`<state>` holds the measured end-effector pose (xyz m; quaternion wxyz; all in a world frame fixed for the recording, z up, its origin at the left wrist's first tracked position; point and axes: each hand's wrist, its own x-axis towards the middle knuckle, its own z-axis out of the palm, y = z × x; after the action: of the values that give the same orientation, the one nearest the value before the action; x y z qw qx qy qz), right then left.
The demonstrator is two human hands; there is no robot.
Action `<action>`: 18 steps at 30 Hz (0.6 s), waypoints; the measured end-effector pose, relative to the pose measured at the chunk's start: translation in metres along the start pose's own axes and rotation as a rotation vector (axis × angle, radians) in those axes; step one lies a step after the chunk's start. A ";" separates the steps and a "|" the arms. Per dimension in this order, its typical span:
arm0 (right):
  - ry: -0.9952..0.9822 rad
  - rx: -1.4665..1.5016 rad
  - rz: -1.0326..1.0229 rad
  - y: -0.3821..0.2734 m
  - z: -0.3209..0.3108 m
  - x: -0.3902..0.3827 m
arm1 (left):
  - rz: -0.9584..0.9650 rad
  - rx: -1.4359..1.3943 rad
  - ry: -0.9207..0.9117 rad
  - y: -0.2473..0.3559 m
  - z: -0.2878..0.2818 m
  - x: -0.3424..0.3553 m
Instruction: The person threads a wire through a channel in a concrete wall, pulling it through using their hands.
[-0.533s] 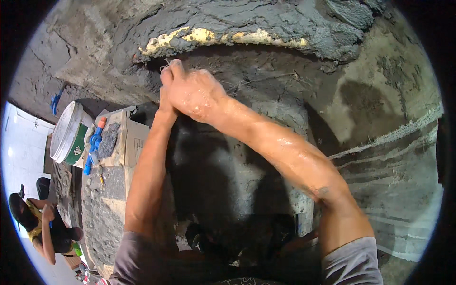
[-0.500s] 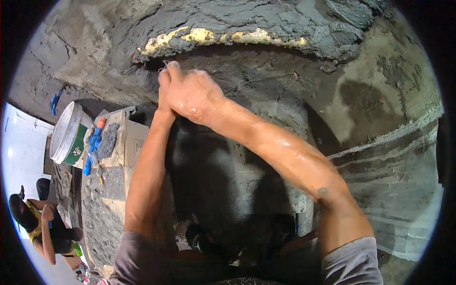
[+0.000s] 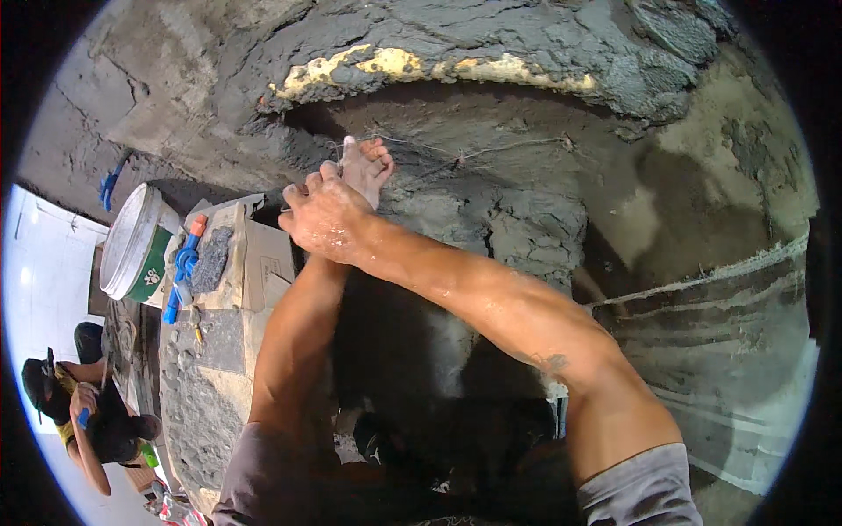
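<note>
My left hand (image 3: pixel 364 173) reaches up beside a thin wire (image 3: pixel 517 145) strung along the wet grey wall. Its fingers are loosely bent, with the thumb apart, and nothing shows in them. Across the left wrist lies my right hand (image 3: pixel 329 221), its fingers wrapped over it; both hands look wet. Above them, thick grey mortar (image 3: pixel 474 31) forms a curved ledge with a yellowish strip (image 3: pixel 390 61) along its lower edge. Dark, rough mortar fills the recess beneath. Part of the left wrist is hidden under the right hand.
A white and green bucket (image 3: pixel 132 250) stands at the left, near a mortar-spattered board (image 3: pixel 197 394). On a cardboard box (image 3: pixel 267 250) lie a blue tool with an orange end (image 3: pixel 187 263) and a grey scrubbing pad (image 3: pixel 212 259). Another person (image 3: pixel 83 403) crouches at far left.
My hands have come down from the recess under the ledge. The right hand has slid back onto the left wrist, leaving the left fingers in sight. The view has shifted slightly.
</note>
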<state>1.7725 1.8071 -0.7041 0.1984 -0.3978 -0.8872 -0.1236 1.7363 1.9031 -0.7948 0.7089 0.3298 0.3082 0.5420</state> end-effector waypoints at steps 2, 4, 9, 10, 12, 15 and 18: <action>0.021 -0.019 0.043 0.003 0.010 -0.003 | -0.042 -0.204 -0.038 -0.012 0.002 -0.005; -0.114 -0.005 -0.148 0.008 0.008 0.004 | -0.085 -0.142 -0.038 -0.004 -0.013 -0.007; -0.224 -0.260 0.191 0.017 0.111 0.012 | -0.302 0.017 -0.055 -0.007 -0.037 -0.020; -0.218 -0.167 0.036 0.025 0.111 0.005 | -0.317 0.023 -0.029 -0.002 -0.056 -0.029; -0.188 -0.029 -0.222 0.011 0.054 0.010 | -0.299 0.039 0.047 0.029 -0.099 -0.050; -0.210 -0.012 -0.286 0.020 0.029 0.005 | -0.287 -0.001 0.067 0.026 -0.113 -0.043; -0.297 -0.078 -0.319 0.024 0.029 -0.002 | -0.261 -0.026 0.082 0.025 -0.121 -0.038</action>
<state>1.7845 1.8328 -0.7289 0.0282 -0.2737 -0.9529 -0.1279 1.6175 1.8876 -0.8435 0.7645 0.2551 0.3702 0.4620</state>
